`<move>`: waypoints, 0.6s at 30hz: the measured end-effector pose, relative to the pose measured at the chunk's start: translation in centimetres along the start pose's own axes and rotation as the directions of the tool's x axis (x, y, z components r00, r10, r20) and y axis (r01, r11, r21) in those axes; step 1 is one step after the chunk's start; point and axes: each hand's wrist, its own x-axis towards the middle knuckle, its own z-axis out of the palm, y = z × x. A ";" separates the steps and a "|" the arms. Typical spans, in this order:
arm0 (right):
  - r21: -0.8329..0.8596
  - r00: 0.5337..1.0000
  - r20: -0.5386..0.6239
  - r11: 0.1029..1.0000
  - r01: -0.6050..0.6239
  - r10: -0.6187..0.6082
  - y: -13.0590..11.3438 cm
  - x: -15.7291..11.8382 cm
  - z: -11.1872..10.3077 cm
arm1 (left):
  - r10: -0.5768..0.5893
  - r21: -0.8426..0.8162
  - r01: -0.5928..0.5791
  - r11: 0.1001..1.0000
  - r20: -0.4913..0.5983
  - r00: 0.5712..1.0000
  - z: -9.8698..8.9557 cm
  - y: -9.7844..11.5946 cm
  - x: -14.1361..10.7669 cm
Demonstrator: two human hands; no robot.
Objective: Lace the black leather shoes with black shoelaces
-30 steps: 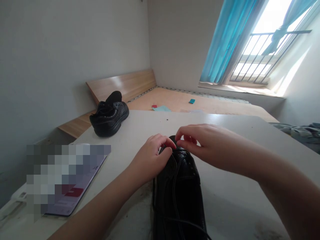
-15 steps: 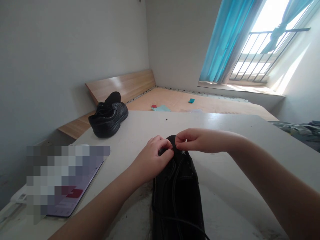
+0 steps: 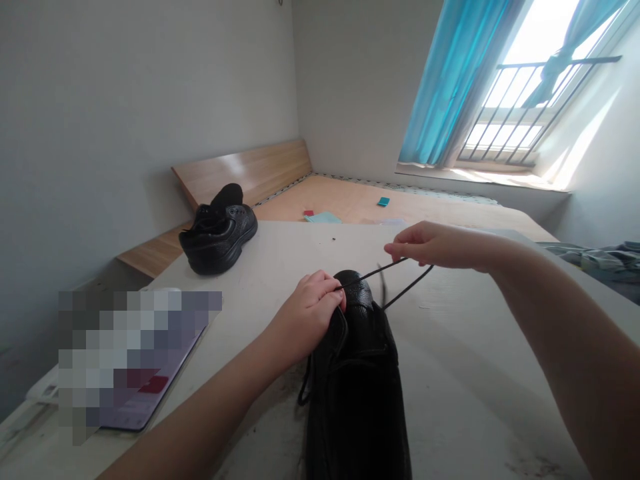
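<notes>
A black leather shoe (image 3: 360,387) lies on the white table (image 3: 465,373), its opening towards me and its tongue at the far end. My left hand (image 3: 317,303) pinches the left lace flap near the tongue, where a lace comes out by the fingertips. Beyond the shoe's right side, my right hand (image 3: 417,245) is raised with closed fingers on the black shoelace (image 3: 373,272). The lace runs taut across the tongue and loops back down to the right flap. A loose lace end hangs at the shoe's left side.
Another black shoe (image 3: 217,233) stands at the table's far left. A phone or tablet (image 3: 175,370), partly pixelated, lies at the left edge. Behind the table is a wooden bed board (image 3: 345,193) with small teal and red items. A blue curtain (image 3: 445,87) hangs by the barred window.
My right hand has moved up and right from the shoe, drawing the lace out. The lace no longer lies over the shoe's opening. My left hand has barely moved.
</notes>
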 end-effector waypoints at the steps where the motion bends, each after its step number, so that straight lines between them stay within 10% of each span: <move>1: 0.036 1.000 -0.020 0.999 -0.012 0.013 0.6 0.1 -0.4 | -0.001 0.001 0.001 1.000 0.000 1.000 0.0 0.0 0.0; 9: 0.159 0.869 -0.477 0.985 -0.065 0.135 1.9 1.1 -1.1 | -0.016 -0.004 0.016 1.000 -0.002 1.000 -0.3 0.2 -0.2; 15: -0.027 0.576 -0.817 1.000 0.016 -0.031 -0.1 -0.8 -0.9 | -0.010 -0.024 0.010 1.000 -0.021 1.000 -0.3 0.4 -0.2; 18: -0.101 0.616 -0.776 0.991 0.084 -0.131 -0.9 -1.3 -0.8 | -0.019 -0.071 0.014 0.997 -0.066 0.998 -0.2 0.1 0.0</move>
